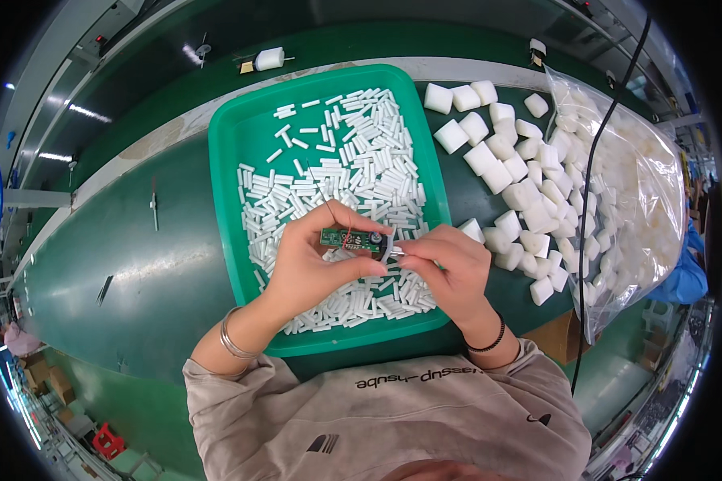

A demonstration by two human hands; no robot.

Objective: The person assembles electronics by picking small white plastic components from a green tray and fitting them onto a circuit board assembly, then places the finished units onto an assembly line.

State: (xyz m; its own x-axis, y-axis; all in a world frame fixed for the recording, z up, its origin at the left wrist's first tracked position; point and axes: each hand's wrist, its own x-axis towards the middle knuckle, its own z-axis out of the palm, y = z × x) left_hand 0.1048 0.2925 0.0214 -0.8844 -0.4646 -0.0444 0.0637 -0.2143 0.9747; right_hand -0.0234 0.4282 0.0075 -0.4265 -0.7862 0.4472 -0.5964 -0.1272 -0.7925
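Over the green tray [223,200], my left hand [309,260] is closed round a small green circuit board [357,240] with thin wires and a round dark part on it. At the board's right end sits a pale disc-like plate [389,244]. My right hand [451,264] pinches a short white or metallic piece [398,251] at that plate; the fingertips hide most of it. Beneath both hands lie many small white tubes [377,132], heaped mostly in the middle and right of the tray.
White foam cylinders [501,144] spill from a clear plastic bag [634,192] right of the tray. A black cable [592,160] hangs across the bag. Beyond the table edge, an assembly with a white cylinder [269,59] lies on the green line. Thin pins [154,210] lie at left.
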